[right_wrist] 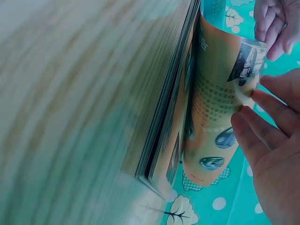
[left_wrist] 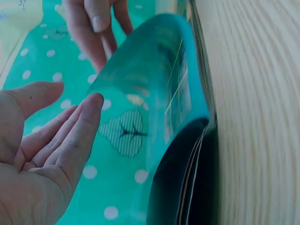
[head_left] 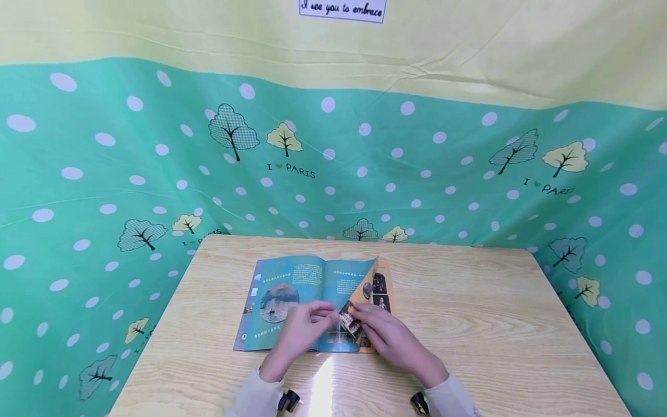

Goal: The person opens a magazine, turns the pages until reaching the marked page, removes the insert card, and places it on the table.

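Note:
An open illustrated book (head_left: 283, 272) with blue pages lies on the table. Its right-hand leaf (right_wrist: 215, 103) is lifted and curls leftward, showing an orange back with pictures and text. My right hand (head_left: 391, 336) touches the orange side of this leaf with its fingertips, fairly straight, as the right wrist view shows. Over the lower middle of the book is my left hand (head_left: 307, 327), thumb and fingers apart with nothing between them. In the left wrist view, the left fingertips (left_wrist: 96, 101) are close to the leaf's curved edge; contact is unclear.
The light wood-grain table (head_left: 469, 301) extends around the book. A green and yellow cloth (head_left: 333, 145) with dots and trees hangs behind and at both sides. Bright glare (head_left: 321, 385) lies on the table before the book.

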`<action>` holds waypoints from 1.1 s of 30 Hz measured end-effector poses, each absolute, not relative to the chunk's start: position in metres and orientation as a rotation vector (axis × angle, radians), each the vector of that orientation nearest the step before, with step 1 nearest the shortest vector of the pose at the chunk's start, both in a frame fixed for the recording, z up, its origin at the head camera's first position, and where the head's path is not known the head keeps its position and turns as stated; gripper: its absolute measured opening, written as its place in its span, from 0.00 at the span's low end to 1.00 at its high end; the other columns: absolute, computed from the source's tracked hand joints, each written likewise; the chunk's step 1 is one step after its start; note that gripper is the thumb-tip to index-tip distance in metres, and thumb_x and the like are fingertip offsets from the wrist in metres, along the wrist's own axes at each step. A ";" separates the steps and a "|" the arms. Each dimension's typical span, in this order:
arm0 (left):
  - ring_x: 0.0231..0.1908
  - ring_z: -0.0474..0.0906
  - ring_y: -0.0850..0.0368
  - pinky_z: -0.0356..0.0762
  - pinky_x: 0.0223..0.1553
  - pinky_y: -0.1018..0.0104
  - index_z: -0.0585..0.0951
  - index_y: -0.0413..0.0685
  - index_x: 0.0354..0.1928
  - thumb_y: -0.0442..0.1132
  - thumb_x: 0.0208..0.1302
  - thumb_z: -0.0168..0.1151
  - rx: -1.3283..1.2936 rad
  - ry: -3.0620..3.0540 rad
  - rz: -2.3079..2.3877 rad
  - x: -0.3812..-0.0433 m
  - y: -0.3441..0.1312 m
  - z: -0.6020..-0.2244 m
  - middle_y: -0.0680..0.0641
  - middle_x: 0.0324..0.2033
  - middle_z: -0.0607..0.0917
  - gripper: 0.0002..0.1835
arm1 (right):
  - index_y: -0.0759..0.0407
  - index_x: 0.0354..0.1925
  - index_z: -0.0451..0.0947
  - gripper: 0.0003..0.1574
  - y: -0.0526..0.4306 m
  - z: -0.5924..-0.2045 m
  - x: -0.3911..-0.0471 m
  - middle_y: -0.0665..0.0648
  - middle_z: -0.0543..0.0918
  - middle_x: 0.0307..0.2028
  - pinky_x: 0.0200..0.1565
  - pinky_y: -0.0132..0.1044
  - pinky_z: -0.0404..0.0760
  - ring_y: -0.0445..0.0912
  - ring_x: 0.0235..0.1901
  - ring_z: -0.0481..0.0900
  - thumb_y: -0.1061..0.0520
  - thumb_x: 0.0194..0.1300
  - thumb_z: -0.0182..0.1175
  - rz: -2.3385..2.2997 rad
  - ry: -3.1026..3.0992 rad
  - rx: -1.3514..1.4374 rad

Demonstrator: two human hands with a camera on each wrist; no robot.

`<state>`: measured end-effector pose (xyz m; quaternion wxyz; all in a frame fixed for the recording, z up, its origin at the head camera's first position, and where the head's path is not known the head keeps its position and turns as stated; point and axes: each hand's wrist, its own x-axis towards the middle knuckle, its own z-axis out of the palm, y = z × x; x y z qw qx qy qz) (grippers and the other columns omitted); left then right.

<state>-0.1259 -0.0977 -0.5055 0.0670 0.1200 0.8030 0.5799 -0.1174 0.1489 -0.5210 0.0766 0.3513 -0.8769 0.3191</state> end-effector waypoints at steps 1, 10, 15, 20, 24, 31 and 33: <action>0.37 0.87 0.57 0.85 0.37 0.68 0.85 0.39 0.50 0.46 0.68 0.66 0.355 2.413 1.746 -0.126 -0.095 -0.506 0.50 0.38 0.89 0.18 | 0.57 0.66 0.75 0.26 0.148 -0.521 -0.117 0.55 0.74 0.67 0.66 0.51 0.70 0.51 0.67 0.69 0.65 0.72 0.58 0.957 -2.629 1.063; 0.34 0.88 0.48 0.85 0.34 0.68 0.85 0.36 0.48 0.35 0.67 0.65 0.344 2.371 1.805 -0.127 -0.089 -0.512 0.47 0.35 0.89 0.11 | 0.57 0.67 0.74 0.27 0.147 -0.521 -0.116 0.56 0.73 0.67 0.66 0.50 0.69 0.51 0.68 0.68 0.65 0.71 0.59 0.931 -2.635 1.073; 0.35 0.87 0.47 0.86 0.34 0.67 0.85 0.36 0.47 0.34 0.66 0.65 0.311 2.352 1.829 -0.128 -0.094 -0.513 0.47 0.35 0.89 0.10 | 0.57 0.68 0.73 0.28 0.149 -0.519 -0.114 0.54 0.72 0.68 0.67 0.52 0.68 0.51 0.68 0.67 0.62 0.71 0.60 0.924 -2.670 1.054; 0.34 0.87 0.48 0.85 0.46 0.54 0.85 0.36 0.47 0.32 0.65 0.66 0.233 2.389 1.841 -0.127 -0.109 -0.515 0.47 0.35 0.89 0.11 | 0.56 0.68 0.72 0.28 0.151 -0.518 -0.112 0.54 0.71 0.69 0.67 0.52 0.68 0.51 0.68 0.67 0.57 0.71 0.61 0.917 -2.743 0.996; 0.32 0.87 0.51 0.85 0.46 0.55 0.85 0.35 0.46 0.31 0.64 0.67 0.112 2.451 1.863 -0.125 -0.130 -0.517 0.46 0.33 0.89 0.10 | 0.56 0.69 0.71 0.33 0.156 -0.520 -0.112 0.58 0.68 0.70 0.66 0.53 0.68 0.56 0.68 0.66 0.53 0.69 0.65 0.868 -2.835 0.926; 0.32 0.87 0.51 0.86 0.35 0.68 0.85 0.33 0.46 0.27 0.62 0.67 -0.163 2.496 1.901 -0.116 -0.172 -0.520 0.42 0.34 0.88 0.11 | 0.58 0.70 0.68 0.44 0.165 -0.521 -0.111 0.64 0.62 0.72 0.68 0.57 0.64 0.61 0.70 0.61 0.46 0.62 0.70 0.721 -3.018 0.902; 0.33 0.87 0.52 0.86 0.35 0.68 0.85 0.34 0.47 0.28 0.62 0.68 -0.251 2.532 1.844 -0.113 -0.183 -0.520 0.43 0.34 0.89 0.11 | 0.58 0.71 0.68 0.45 0.166 -0.522 -0.110 0.65 0.61 0.73 0.68 0.59 0.63 0.62 0.71 0.60 0.44 0.61 0.71 0.705 -3.056 0.901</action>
